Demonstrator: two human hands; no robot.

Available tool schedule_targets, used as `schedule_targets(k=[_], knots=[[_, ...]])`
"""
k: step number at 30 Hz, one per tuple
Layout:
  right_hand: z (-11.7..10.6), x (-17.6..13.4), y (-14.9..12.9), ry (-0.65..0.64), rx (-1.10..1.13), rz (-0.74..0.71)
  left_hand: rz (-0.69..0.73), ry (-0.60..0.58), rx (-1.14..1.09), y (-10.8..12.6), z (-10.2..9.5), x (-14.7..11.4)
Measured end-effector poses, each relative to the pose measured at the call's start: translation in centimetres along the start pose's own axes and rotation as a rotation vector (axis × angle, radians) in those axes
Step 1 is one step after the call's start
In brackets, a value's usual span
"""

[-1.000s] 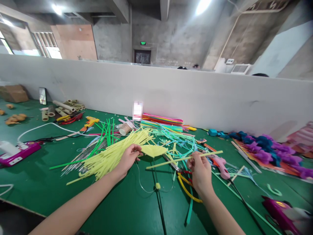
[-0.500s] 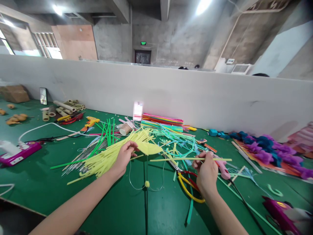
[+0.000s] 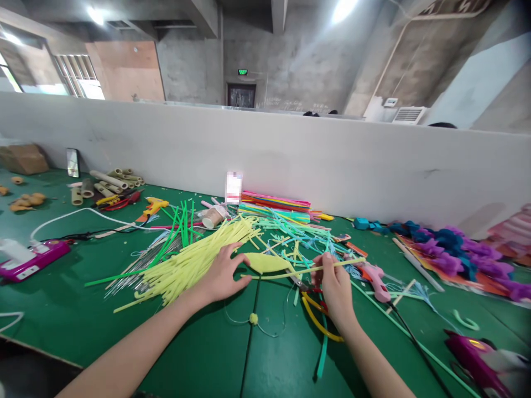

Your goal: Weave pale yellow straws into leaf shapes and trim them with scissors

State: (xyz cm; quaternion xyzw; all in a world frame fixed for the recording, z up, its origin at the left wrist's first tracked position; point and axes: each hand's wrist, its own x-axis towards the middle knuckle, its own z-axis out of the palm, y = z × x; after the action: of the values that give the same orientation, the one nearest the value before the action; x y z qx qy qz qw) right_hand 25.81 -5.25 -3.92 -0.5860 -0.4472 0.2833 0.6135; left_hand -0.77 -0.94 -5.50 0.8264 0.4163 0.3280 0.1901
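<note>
A pale yellow leaf-shaped piece (image 3: 267, 263) made of fuzzy stems is between my two hands, above the green table. My left hand (image 3: 224, 273) is at its left end, thumb and index finger apart, with the index fingertip against or close to the tip. My right hand (image 3: 335, 284) is closed, pinching a yellow pipe cleaner (image 3: 350, 262) that runs leftward along the leaf's lower edge toward my left thumb. Yellow-handled scissors (image 3: 315, 318) lie partly under my right hand. A small yellow pompom (image 3: 253, 319) on thin clear thread lies below the leaf.
Left of centre lies a heap of yellow pipe cleaners (image 3: 194, 257); turquoise ones (image 3: 307, 235) are tangled behind my right hand. A pink glue gun (image 3: 376, 282) with a black cord is at the right. Purple power strips (image 3: 37, 258) and bamboo pieces (image 3: 112, 182) are farther out.
The leaf piece has moved right and down and lies flatter. My left thumb and index finger have spread apart. My right hand has shifted left, bringing the pipe cleaner against the leaf.
</note>
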Motion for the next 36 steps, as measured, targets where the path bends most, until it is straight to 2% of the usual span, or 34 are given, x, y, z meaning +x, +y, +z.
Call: schedule_targets(k=[3,6,8,18,26,32,36], knots=[[-0.4,0.2,0.3,0.01,-0.241,-0.042,0.094,-0.104,0.204,-0.5,-0.4,-0.2],[-0.8,0.3,0.6,-0.007,-0.439,-0.102,0.103,-0.144,0.245,-1.2,-0.6,-0.1],[-0.8,0.3,0.8,-0.029,-0.49,-0.128,0.119,-0.159,0.231,-1.6,-0.6,0.0],[-0.5,0.2,0.8,-0.077,-0.487,-0.128,0.185,-0.132,0.167,-1.7,-0.7,0.3],[-0.4,0.8,1.4,-0.127,-0.297,-0.053,0.056,-0.145,0.141,-2.5,-1.5,0.9],[0.0,0.4,1.4,-0.223,-0.26,-0.039,-0.041,-0.137,0.009,-2.6,-2.4,1.5],[0.1,0.2,1.2,-0.246,-0.295,-0.038,0.052,-0.263,0.039,-2.9,-3.2,1.6]])
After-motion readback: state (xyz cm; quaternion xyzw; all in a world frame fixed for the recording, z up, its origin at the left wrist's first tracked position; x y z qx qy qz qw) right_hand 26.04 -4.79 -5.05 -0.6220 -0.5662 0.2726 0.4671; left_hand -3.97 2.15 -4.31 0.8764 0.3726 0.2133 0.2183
